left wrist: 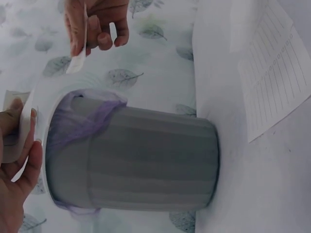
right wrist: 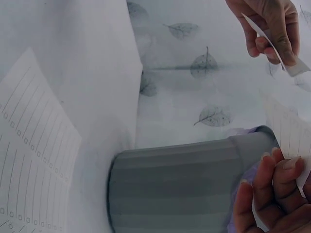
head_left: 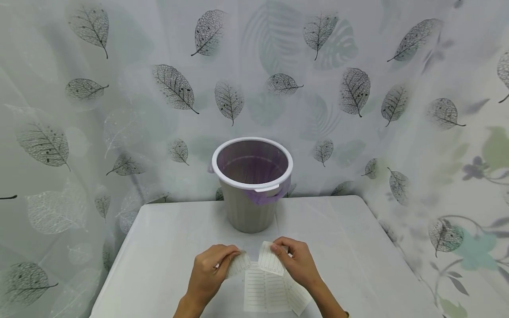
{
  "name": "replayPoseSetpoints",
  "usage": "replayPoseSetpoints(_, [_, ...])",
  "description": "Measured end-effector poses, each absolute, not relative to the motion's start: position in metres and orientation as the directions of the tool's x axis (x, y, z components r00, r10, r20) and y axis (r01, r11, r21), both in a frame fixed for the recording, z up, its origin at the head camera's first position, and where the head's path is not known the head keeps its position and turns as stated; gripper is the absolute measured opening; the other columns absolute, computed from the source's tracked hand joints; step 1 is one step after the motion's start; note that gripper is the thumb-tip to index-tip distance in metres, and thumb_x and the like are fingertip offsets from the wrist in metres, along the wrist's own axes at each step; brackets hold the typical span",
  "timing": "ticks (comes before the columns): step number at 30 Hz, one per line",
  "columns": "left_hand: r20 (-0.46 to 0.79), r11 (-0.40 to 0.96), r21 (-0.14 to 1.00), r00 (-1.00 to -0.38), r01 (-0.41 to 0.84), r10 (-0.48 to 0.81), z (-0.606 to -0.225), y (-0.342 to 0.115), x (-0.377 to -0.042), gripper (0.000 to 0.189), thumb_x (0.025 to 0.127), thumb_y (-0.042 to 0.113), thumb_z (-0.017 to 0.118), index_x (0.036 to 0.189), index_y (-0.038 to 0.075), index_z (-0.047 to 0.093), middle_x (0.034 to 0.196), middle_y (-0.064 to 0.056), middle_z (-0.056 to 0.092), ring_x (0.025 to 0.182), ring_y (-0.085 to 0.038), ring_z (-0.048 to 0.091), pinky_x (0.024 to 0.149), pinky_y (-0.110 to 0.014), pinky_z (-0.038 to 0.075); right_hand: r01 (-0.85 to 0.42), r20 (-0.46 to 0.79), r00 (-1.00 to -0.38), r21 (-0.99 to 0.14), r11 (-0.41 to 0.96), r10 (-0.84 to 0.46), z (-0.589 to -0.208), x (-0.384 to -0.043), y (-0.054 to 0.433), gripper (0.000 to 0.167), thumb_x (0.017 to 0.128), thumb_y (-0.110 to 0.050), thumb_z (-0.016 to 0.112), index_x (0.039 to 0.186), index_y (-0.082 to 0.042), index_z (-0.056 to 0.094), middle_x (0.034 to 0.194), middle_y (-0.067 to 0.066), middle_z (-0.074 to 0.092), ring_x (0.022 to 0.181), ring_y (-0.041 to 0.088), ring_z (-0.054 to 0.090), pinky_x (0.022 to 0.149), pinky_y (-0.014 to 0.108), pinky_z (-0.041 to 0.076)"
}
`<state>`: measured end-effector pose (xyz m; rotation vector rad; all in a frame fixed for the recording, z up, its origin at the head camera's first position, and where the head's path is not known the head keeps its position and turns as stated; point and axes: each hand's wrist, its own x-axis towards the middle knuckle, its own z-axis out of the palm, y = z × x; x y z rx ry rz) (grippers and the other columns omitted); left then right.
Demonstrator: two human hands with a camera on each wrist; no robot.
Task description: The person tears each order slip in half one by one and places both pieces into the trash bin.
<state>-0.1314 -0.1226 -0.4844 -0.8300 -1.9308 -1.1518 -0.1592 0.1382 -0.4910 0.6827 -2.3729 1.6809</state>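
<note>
My left hand [head_left: 208,269] pinches a small piece of lined paper [head_left: 238,266] between thumb and fingers. A second lined piece of paper [head_left: 267,258] is held by my right hand [head_left: 297,261], its thumb on the near face. The two pieces are apart, with a narrow gap between them, above the table. Below them, several lined paper sheets [head_left: 255,291] lie partly overlapping. The left wrist view shows the left-hand piece [left wrist: 25,121] edge-on, partly hidden by fingers. In the right wrist view, the right-hand piece [right wrist: 286,128] shows printed lines.
Behind the hands, a grey trash bin [head_left: 250,212] stands upright on the white table [head_left: 179,229]. It has a white rim [head_left: 216,170] and a purple bag [head_left: 262,196] folded over it. A leaf-patterned curtain [head_left: 262,57] hangs behind the table and along both sides.
</note>
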Motion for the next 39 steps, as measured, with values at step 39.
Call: replayPoseSetpoints(39, [0.831, 0.451, 0.506, -0.555, 0.735, -0.028, -0.381, -0.137, -0.208, 0.004, 0.09, 0.003, 0.082, 0.094, 0.003, 0.081, 0.091, -0.003, 0.078, 0.084, -0.02, 0.075, 0.082, -0.022, 0.056, -0.664, 0.631, -0.747, -0.691, 0.286, -0.21, -0.377, -0.236, 0.152, 0.008, 0.099, -0.004, 0.071, 0.097, -0.005, 0.078, 0.085, 0.002, 0.073, 0.059, 0.013, 0.054, 0.049, 0.025, 0.04])
